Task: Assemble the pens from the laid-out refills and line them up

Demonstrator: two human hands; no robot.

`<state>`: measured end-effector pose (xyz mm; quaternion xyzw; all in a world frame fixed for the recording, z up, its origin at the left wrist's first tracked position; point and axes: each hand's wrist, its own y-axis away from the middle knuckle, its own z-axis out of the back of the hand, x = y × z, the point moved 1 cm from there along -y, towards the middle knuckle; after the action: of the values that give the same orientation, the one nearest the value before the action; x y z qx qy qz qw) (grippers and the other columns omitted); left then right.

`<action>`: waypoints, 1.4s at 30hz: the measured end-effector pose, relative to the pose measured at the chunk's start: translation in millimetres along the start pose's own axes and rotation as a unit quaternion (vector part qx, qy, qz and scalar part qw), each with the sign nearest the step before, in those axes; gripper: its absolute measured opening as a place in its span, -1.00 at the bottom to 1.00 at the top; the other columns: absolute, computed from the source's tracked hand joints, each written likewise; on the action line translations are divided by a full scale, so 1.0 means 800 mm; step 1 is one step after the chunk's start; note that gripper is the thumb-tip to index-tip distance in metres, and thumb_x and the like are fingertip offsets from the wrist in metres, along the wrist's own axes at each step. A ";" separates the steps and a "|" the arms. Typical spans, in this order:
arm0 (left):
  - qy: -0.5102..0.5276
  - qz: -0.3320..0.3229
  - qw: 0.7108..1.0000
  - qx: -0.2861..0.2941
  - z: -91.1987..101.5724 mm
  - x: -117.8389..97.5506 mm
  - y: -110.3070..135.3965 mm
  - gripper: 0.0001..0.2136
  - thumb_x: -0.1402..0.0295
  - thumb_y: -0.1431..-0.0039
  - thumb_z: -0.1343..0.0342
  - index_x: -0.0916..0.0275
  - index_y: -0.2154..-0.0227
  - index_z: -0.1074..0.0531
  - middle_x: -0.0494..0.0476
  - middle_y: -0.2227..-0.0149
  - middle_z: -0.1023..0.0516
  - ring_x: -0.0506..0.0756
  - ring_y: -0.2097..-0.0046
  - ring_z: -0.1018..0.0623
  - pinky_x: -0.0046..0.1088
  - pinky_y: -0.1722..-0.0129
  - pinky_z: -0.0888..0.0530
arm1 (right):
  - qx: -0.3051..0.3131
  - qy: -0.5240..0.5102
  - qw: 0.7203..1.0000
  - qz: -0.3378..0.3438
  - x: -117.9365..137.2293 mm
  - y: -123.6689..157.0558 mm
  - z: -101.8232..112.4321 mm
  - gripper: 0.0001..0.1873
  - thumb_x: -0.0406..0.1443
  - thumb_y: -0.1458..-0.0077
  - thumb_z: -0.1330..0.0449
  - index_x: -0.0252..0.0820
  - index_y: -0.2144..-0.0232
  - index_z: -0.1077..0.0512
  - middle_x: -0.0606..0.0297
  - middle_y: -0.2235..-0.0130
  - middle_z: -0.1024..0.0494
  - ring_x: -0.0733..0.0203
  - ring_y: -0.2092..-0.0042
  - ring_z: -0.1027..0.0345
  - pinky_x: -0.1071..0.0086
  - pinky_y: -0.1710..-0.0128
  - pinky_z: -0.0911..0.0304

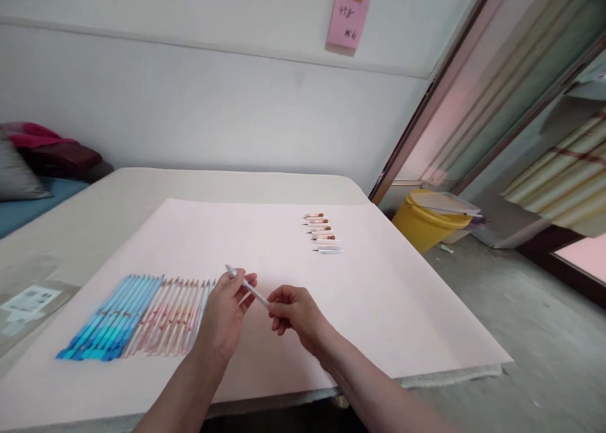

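A slim white pen (255, 293) is held slantwise above the pink sheet, its tip end up and to the left. My left hand (230, 307) is closed around the tip end, with the fingers partly curled. My right hand (296, 313) pinches the lower right end between thumb and forefinger. Beside my left wrist lies a row of pens: blue ones (118, 316) on the left, and white ones with reddish prints (168, 316) on the right. My left hand and forearm hide part of that row's right end.
Several pen parts (323, 230) with brown-topped figures lie farther back, with a clear piece (329, 250) in front. A labelled plastic bag (31, 300) is at the left. A yellow bin (421, 221) stands on the floor beyond the table's right edge.
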<state>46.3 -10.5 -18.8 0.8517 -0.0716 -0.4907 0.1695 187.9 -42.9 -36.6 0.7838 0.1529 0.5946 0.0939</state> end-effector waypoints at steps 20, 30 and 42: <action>0.003 -0.011 0.999 -0.038 0.014 0.012 -0.012 -0.89 0.41 0.06 -0.18 0.30 0.43 -0.41 0.15 0.35 -0.48 0.03 0.30 -0.47 -0.44 0.31 -0.39 | -0.001 0.067 0.998 0.015 -0.014 0.004 -0.022 -0.84 -0.27 0.09 -0.11 -0.28 0.45 -0.36 0.37 0.55 -0.39 0.37 0.65 -0.27 0.50 0.71 -0.15; 0.008 -0.014 0.999 -0.051 0.010 0.003 -0.010 -0.89 0.43 0.09 -0.19 0.30 0.44 -0.41 0.14 0.37 -0.48 0.03 0.30 -0.48 -0.44 0.30 -0.37 | 0.008 0.097 0.995 0.024 -0.015 0.004 -0.023 -0.83 -0.24 0.07 -0.09 -0.26 0.47 -0.35 0.38 0.54 -0.38 0.39 0.65 -0.27 0.54 0.73 -0.13; -0.004 -0.024 0.998 -0.051 0.013 0.002 -0.014 -0.85 0.43 0.06 -0.19 0.28 0.36 -0.45 0.17 0.28 -0.48 0.05 0.23 -0.47 -0.41 0.24 -0.37 | 0.023 0.044 0.999 -0.003 -0.008 0.008 -0.023 -0.83 -0.27 0.14 -0.11 -0.28 0.46 -0.35 0.36 0.54 -0.41 0.39 0.65 -0.28 0.54 0.72 -0.12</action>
<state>37.5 -3.0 -28.7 0.8412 -0.0267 -0.5013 0.2008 169.2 -52.0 -35.4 0.7581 0.1726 0.6249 0.0707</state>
